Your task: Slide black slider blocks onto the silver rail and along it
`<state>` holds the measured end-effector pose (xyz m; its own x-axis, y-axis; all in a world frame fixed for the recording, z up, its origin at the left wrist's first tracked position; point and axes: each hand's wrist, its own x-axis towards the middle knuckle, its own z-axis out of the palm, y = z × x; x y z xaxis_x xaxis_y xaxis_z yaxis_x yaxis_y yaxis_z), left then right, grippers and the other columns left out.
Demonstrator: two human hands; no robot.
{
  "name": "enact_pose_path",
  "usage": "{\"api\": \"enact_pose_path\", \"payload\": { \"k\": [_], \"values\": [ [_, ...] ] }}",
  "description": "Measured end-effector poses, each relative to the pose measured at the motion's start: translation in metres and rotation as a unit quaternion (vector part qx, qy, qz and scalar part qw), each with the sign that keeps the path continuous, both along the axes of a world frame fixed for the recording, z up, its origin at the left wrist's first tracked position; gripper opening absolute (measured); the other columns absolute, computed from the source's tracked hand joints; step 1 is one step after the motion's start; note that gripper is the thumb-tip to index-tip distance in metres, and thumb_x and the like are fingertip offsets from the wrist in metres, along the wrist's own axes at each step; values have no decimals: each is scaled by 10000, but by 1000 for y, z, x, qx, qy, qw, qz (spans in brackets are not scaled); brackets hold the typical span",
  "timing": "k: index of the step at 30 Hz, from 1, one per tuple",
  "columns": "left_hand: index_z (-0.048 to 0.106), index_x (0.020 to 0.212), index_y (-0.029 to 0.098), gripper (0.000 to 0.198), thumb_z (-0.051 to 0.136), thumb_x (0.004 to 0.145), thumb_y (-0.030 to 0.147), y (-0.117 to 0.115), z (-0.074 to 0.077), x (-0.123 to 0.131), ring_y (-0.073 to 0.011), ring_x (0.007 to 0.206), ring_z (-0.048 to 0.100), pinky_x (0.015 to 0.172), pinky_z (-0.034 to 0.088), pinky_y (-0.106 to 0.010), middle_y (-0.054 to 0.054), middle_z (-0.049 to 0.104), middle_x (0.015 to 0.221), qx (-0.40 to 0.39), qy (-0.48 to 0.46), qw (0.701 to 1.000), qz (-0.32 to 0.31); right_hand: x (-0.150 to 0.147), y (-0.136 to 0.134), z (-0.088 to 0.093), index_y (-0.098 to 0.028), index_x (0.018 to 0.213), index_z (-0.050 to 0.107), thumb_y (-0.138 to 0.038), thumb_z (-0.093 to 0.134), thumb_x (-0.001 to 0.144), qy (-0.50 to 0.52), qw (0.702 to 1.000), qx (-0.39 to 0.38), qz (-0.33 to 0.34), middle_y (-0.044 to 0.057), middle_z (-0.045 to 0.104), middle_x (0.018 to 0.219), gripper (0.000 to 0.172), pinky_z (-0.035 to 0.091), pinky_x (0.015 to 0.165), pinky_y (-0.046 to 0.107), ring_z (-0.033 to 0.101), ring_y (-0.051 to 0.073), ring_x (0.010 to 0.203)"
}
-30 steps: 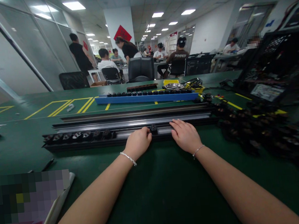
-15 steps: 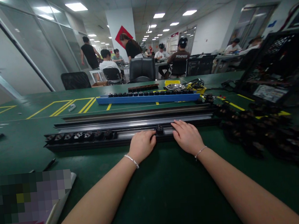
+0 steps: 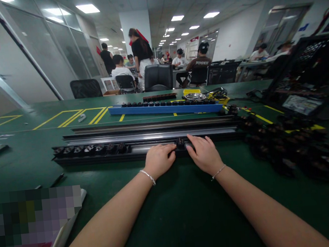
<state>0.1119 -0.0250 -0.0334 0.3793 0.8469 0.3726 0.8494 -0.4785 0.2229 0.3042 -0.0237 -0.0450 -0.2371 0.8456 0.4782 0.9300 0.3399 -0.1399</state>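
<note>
A long black metal rail (image 3: 143,149), shaped like an open channel, lies across the green table in front of me. Several small black parts (image 3: 89,149) sit in a row inside its left half. One more black part (image 3: 180,142) stands in the channel between my hands. My left hand (image 3: 160,161) is closed over the rail's front wall, fingertips close to that part's left side. On its other side is my right hand (image 3: 204,154), its fingers apart, the thumb near the part and the forefinger reaching over the rail. Whether either hand touches the part is hard to see.
More rails (image 3: 153,130) lie behind, then a blue rail (image 3: 163,109) filled with black parts. A large heap of black parts (image 3: 294,146) spreads at right beside a dark equipment frame (image 3: 308,74). A metal dish (image 3: 195,97) stands farther back. People sit and stand beyond.
My right hand has shifted left, closer to the single black part. My left hand stays on the rail near it. The view has turned slightly; a person behind has straightened up.
</note>
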Motion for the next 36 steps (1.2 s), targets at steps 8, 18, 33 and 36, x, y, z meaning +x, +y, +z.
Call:
{"api": "enact_pose_path", "payload": {
  "k": [8, 18, 33, 36],
  "values": [
    [615, 1162, 301, 334, 481, 857, 322, -2, 2, 3, -182, 1013, 609, 923, 436, -354, 31, 643, 1189, -17, 9, 1000, 1, -14, 3, 3, -211, 1259, 526, -407, 391, 881, 53, 998, -20, -28, 83, 604, 1218, 447, 342, 953, 407, 495, 235, 1148],
    [590, 1175, 321, 348, 479, 845, 319, -3, 1, 3, -195, 996, 605, 885, 427, -370, 46, 643, 1188, -8, 21, 1000, -9, -24, 5, 5, -249, 1129, 596, -515, 459, 834, 76, 993, -37, -82, 66, 625, 1165, 420, 343, 898, 415, 515, 250, 1084],
    [595, 1189, 304, 395, 509, 804, 280, -3, -9, 4, -228, 1313, 335, 1058, 273, -421, -13, 490, 1367, 78, 21, 997, -13, -26, 4, -3, -206, 1112, 586, -429, 422, 869, 88, 993, -6, -84, 89, 626, 1166, 369, 300, 930, 411, 505, 245, 1112],
    [561, 1226, 287, 417, 492, 815, 278, -2, -12, 4, -221, 1308, 353, 1091, 211, -448, -19, 497, 1367, 74, 27, 997, -23, -26, 4, -3, -195, 1110, 584, -426, 414, 872, 81, 993, -4, -87, 93, 623, 1170, 372, 298, 931, 405, 505, 242, 1114]
  ]
}}
